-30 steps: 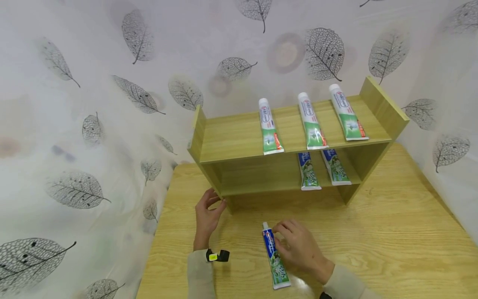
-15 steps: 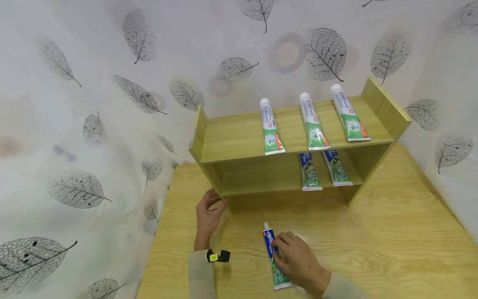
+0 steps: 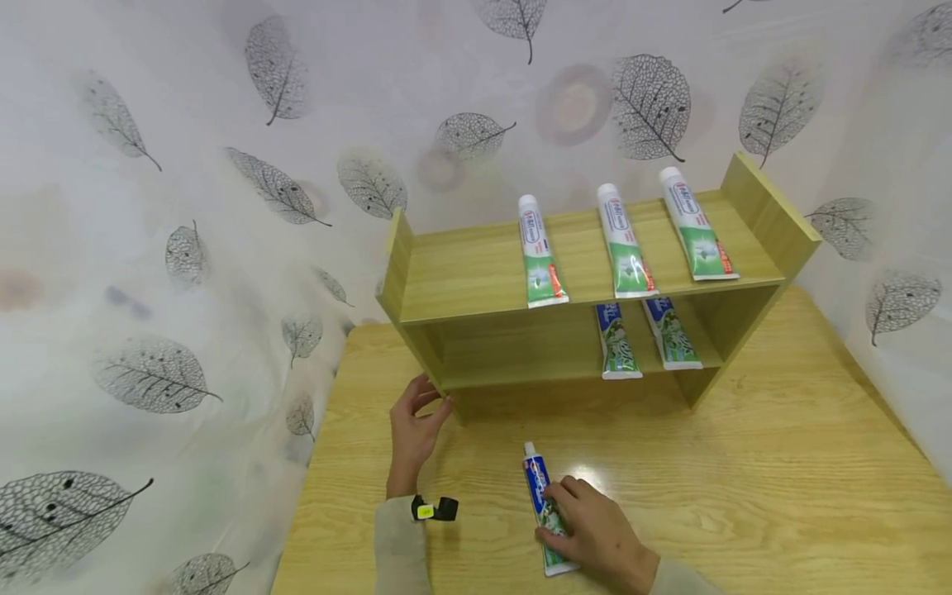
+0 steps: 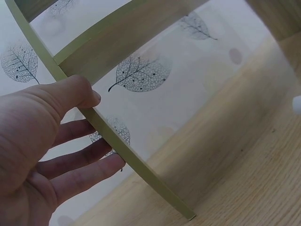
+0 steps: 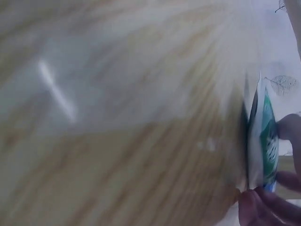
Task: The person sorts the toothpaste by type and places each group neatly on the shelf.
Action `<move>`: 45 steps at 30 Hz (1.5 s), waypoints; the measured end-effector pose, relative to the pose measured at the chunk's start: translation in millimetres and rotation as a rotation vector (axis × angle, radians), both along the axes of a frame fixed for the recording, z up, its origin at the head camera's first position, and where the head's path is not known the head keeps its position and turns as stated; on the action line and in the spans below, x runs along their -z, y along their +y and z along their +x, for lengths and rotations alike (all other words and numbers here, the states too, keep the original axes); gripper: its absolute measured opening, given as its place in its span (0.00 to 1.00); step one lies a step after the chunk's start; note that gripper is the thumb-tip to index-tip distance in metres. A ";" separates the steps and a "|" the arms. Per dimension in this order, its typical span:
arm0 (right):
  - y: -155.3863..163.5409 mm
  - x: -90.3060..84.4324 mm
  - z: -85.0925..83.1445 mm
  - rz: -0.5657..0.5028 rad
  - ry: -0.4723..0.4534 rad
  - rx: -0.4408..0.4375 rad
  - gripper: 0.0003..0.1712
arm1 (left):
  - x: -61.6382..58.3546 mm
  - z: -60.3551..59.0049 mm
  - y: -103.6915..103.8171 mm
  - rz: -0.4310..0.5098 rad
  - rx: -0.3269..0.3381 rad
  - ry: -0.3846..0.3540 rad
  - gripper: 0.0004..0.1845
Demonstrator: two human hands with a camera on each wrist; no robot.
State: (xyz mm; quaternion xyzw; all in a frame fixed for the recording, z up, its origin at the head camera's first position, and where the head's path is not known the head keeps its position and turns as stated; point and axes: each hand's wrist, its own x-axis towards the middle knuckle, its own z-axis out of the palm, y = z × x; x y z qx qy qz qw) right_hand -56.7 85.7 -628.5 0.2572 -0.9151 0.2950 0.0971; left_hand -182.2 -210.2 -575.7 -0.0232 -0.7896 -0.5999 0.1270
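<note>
A blue-and-green toothpaste tube (image 3: 537,483) lies on the wooden table (image 3: 744,479), cap pointing towards the shelf. My right hand (image 3: 587,529) lies over its lower half and grips it. In the right wrist view the fingertips (image 5: 263,202) pinch the tube (image 5: 264,136) from the side, and that picture is blurred. My left hand (image 3: 412,421) holds the front edge of the left side panel of the wooden shelf unit (image 3: 483,273). In the left wrist view the thumb (image 4: 70,94) sits on one face of the panel (image 4: 127,155) and the fingers on the other.
Three white-and-green tubes (image 3: 623,241) lie on the top shelf. Two blue-and-green tubes (image 3: 616,340) lie at the right of the lower shelf, whose left part is bare. A leaf-patterned sheet (image 3: 186,248) covers the walls behind and to the left.
My right hand slid back along the tube towards me and closed its fingers on the lower half. The left hand stayed on the shelf panel.
</note>
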 end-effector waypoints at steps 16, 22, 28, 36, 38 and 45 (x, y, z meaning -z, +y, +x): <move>-15.8 -6.8 0.0 0.050 -0.059 0.066 0.20 | 0.8 -0.9 0.5 0.006 0.000 0.005 0.28; -10.3 2.6 -2.7 -0.030 -0.019 0.045 0.21 | 1.8 -0.7 1.0 0.012 -0.002 0.010 0.27; -7.8 12.1 -4.4 -0.091 0.084 0.039 0.22 | 0.2 0.3 1.7 0.014 -0.005 0.012 0.27; -5.7 0.4 -6.3 -0.126 0.174 0.030 0.24 | -1.1 0.6 2.1 0.011 -0.004 0.002 0.26; -5.4 -5.9 -7.5 -0.139 0.204 0.023 0.24 | -0.8 0.5 1.9 0.010 -0.005 0.000 0.26; -2.9 -23.3 -11.3 -0.166 0.237 0.018 0.22 | 0.2 0.0 1.0 0.006 -0.007 0.006 0.26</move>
